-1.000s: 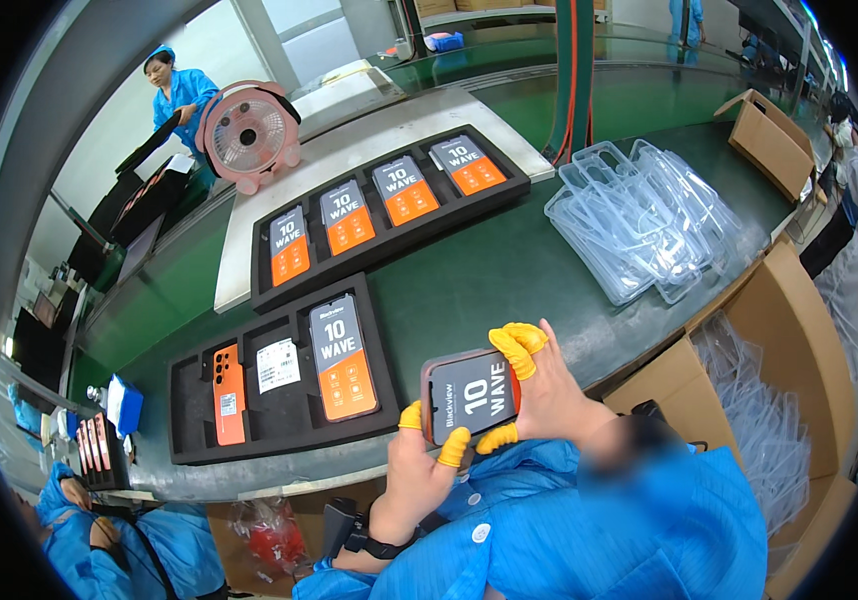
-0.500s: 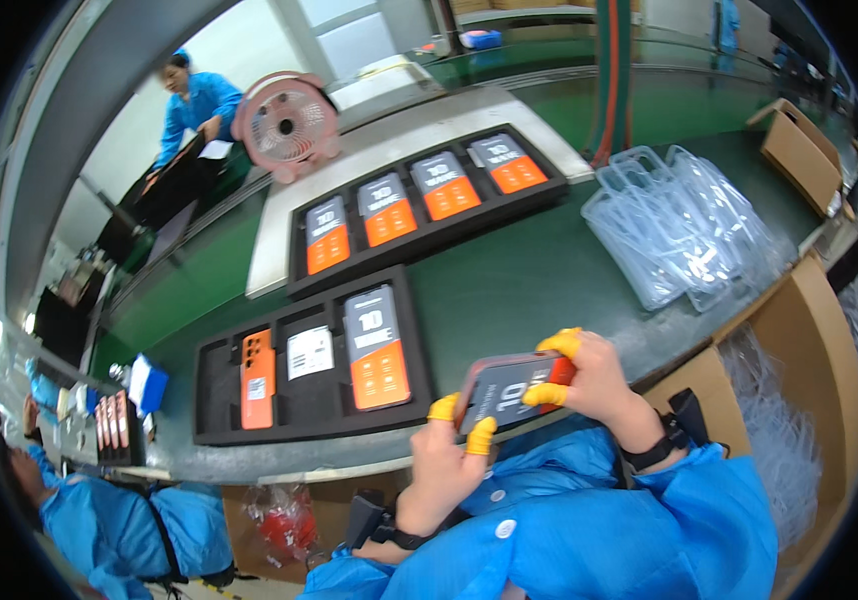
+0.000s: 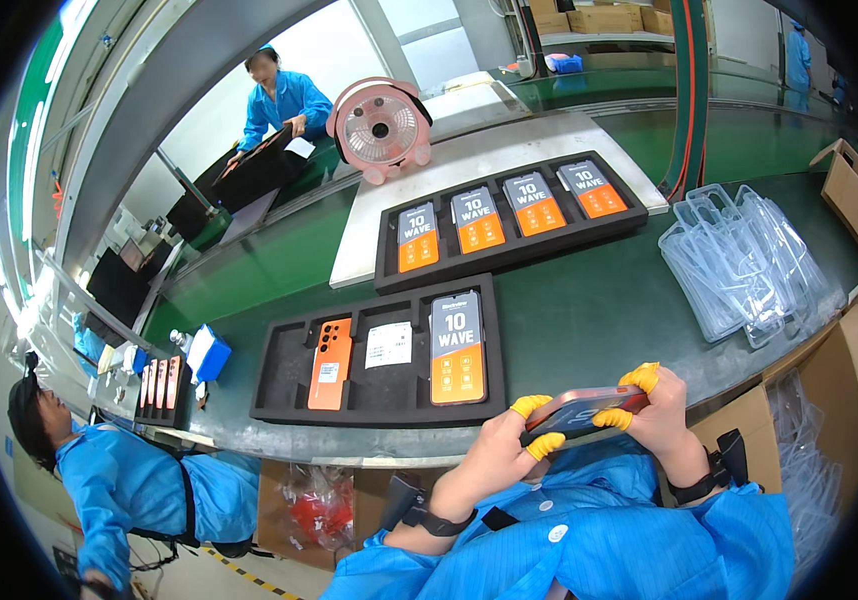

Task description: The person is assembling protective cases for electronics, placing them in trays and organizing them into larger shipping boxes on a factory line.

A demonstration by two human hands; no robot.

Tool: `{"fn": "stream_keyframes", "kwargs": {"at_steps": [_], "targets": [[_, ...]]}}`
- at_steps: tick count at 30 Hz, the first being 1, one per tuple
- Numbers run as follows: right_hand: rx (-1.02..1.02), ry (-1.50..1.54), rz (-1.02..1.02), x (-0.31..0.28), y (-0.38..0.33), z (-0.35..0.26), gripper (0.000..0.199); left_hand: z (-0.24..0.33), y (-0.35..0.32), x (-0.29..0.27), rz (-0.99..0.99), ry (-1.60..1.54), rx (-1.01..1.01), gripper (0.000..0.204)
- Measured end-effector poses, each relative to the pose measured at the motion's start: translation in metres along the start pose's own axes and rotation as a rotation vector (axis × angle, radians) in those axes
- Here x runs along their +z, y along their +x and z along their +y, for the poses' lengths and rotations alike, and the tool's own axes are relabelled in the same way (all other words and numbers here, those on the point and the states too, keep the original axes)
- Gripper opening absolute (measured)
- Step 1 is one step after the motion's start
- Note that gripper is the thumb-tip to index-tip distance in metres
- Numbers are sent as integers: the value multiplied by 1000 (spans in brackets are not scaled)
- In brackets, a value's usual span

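Between my two hands I hold a smartphone (image 3: 577,412) sideways by its ends, over the table's near edge. My left hand (image 3: 505,446) grips its left end, and my right hand (image 3: 661,412) grips the right end; yellow finger cots cover thumbs and forefingers. Its dark printed front tilts toward me. Left of my hands lies a black foam tray (image 3: 279,385). In it are an orange phone (image 3: 330,360) back side up, a white label sheet (image 3: 389,344) and a grey-and-orange-faced phone (image 3: 458,350).
Behind lies a second foam tray (image 3: 394,278) with several phones on a white board (image 3: 354,262). Clear plastic cases (image 3: 739,265) are piled at right, beside open cardboard boxes (image 3: 854,190). A pink fan (image 3: 379,130) stands at the back. Co-workers (image 3: 284,105) in blue are across and at left.
The whole view has shifted, so the table things sit farther right. The phone in my hands is tipped more steeply, its front showing narrower. Both hands keep hold of it.
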State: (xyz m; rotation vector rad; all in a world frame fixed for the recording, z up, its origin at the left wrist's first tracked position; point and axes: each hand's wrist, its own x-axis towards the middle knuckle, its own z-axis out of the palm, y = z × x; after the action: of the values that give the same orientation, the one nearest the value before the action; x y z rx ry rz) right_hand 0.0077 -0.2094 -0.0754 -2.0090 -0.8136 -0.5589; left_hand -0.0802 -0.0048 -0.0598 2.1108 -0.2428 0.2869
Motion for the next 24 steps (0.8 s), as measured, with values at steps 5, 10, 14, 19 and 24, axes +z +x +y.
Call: {"fn": "stream_keyframes", "kwargs": {"at_steps": [5,10,14,19,24], "targets": [[12,9,21,8,6,-8,44,-7,-4,13,223,100,-2,32],[-51,-91,43,14,10,-7,43,-24,-5,25,362,103,10,31],[12,-24,23,13,12,-7,42,-15,6,8,235,122,-60,32],[343,595,69,6,11,-13,41,-11,5,-26,-29,-552,53,78],[423,1205,186,27,3,-34,44,1,4,22,-233,-159,-152,63]]}}
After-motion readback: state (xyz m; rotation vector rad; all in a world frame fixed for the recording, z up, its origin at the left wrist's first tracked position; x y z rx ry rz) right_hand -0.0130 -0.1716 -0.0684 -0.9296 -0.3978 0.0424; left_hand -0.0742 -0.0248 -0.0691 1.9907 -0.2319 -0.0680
